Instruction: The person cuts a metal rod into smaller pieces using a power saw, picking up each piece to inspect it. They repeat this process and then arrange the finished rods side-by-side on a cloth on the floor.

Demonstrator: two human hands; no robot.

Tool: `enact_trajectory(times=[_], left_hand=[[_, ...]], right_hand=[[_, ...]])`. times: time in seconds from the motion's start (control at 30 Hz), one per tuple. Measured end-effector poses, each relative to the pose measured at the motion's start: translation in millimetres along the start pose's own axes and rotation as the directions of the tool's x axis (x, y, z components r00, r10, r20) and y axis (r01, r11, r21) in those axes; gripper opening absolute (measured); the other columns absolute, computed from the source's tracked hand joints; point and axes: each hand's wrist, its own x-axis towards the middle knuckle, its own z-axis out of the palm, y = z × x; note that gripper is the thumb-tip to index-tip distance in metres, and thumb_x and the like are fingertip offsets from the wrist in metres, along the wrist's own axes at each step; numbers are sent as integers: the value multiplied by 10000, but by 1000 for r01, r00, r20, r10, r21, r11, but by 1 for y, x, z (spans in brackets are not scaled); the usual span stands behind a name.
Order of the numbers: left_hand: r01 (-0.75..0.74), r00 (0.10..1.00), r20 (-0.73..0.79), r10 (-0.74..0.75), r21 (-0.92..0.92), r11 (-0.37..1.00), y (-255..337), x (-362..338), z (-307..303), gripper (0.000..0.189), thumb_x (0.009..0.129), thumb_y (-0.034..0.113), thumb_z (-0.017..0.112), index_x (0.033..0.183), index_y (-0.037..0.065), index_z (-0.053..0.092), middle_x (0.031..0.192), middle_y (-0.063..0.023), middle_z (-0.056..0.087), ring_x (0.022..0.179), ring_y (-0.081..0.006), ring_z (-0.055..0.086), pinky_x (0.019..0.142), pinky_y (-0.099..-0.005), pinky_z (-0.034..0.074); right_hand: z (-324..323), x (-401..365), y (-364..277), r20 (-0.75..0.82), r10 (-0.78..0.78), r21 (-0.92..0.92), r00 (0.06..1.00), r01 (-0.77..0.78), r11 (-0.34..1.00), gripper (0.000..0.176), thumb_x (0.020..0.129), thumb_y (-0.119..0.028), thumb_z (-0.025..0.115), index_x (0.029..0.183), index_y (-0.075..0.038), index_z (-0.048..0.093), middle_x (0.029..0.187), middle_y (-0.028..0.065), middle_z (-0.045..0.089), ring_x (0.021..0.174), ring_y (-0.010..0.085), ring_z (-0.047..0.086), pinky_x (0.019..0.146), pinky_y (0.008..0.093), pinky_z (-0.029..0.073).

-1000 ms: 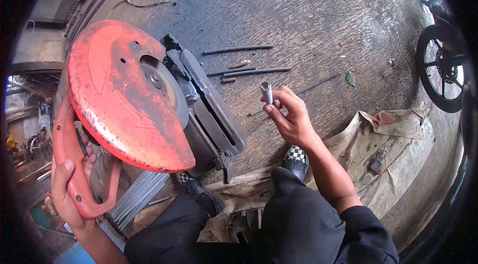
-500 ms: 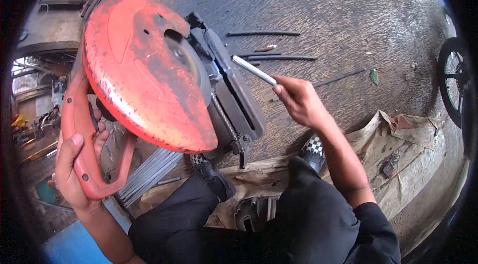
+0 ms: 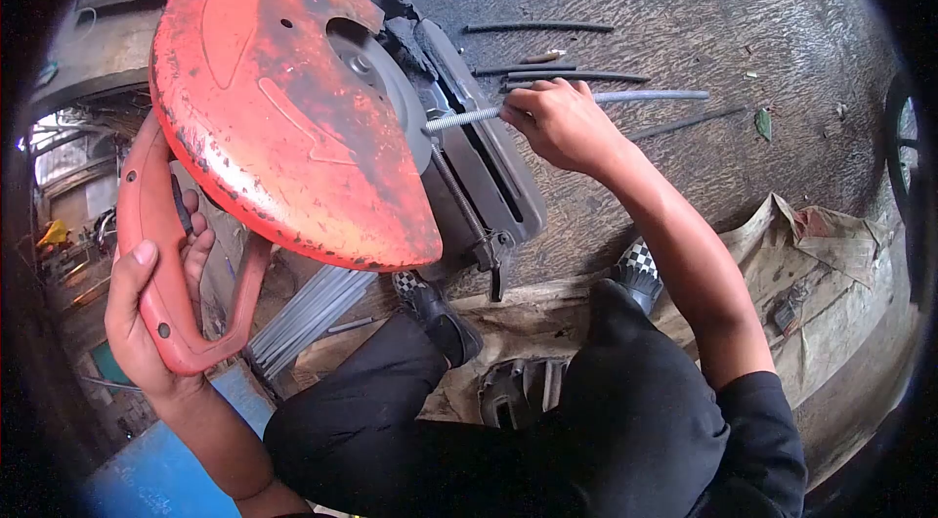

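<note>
My left hand (image 3: 161, 308) is wrapped round the red handle (image 3: 156, 225) of a cut-off saw, its fingers by the dark trigger. The saw's worn red blade guard (image 3: 293, 127) is tilted in front of me, and part of the grey cutting disc (image 3: 396, 117) shows through its opening. In my right hand (image 3: 562, 122), closed and palm down, is a grey threaded rod (image 3: 467, 120). The rod's threaded end is right at the disc's edge, over the dark saw base (image 3: 489, 191); its other end sticks out past my knuckles. A clamp screw (image 3: 459, 200) lies along the base.
Several dark rods (image 3: 537, 27) lie on the rough floor beyond the saw. A bundle of grey rods (image 3: 308, 318) lies below the handle. Dirty cloth sheeting (image 3: 821, 293) spreads on the right, near a spoked wheel (image 3: 904, 142). Between my feet is a dark metal part (image 3: 508, 396).
My right hand has moved up and left and turned palm down, bringing the rod across the base to the disc. My left hand keeps its hold on the handle; the view has shifted slightly.
</note>
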Motion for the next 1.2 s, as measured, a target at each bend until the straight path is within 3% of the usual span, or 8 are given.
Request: enact_trajectory(times=[0.4,0.6,0.67,0.87,1.07,1.1,1.2], left_hand=[[-7,999,35,7,-19,1000,2,0,-3,562,889,170,522,1335,-124,348,1255,-252,512,1110,-313,561,998,-411,446],[-5,999,31,6,-21,1000,2,0,-4,570,891,176,518,1342,-124,338,1274,-256,498,1132,-317,548,1008,-410,439],[-3,999,42,4,-21,1000,2,1,-4,573,891,179,518,1344,-122,337,1277,-257,495,1139,-317,543,1011,-410,436],[-11,1000,20,11,-16,1000,1,0,0,586,886,190,521,1352,-112,335,1270,-250,500,1133,-312,539,1013,-406,430],[35,999,0,-35,-26,999,2,0,-2,590,880,210,528,1358,-85,348,1232,-236,523,1091,-301,552,1002,-416,434],[42,999,-4,-42,-26,999,2,0,-2,591,880,215,530,1359,-80,351,1227,-235,526,1086,-300,555,998,-421,438],[51,999,19,-50,-42,998,2,-1,-2,578,885,204,520,1360,-79,350,1226,-227,529,1079,-289,558,988,-408,450]], right_hand=[[-3,15,-4,-25,-31,-70,999,29,997,201,907,-296,569,965,-127,660,888,107,629,933,308,581,814,476,400],[-8,21,-7,-90,-109,-146,990,95,985,184,885,-293,599,944,-134,670,832,78,609,901,279,570,791,434,379],[-8,22,-6,-141,-148,-204,979,118,972,186,874,-304,576,868,-147,676,814,76,625,853,273,584,789,441,384],[-12,23,-7,-187,-241,-247,952,192,950,156,859,-244,568,836,-146,688,788,69,605,857,259,571,791,418,378],[-16,20,-6,-227,-365,-336,903,279,900,154,843,-274,596,825,-151,687,766,48,565,874,248,550,815,411,371],[-20,18,-7,-228,-366,-336,902,279,899,154,843,-274,596,825,-151,687,766,48,565,874,248,550,815,411,371],[-38,2,-12,-159,-330,-114,930,315,942,147,830,-269,639,876,-137,686,781,58,572,876,245,548,807,407,375]])
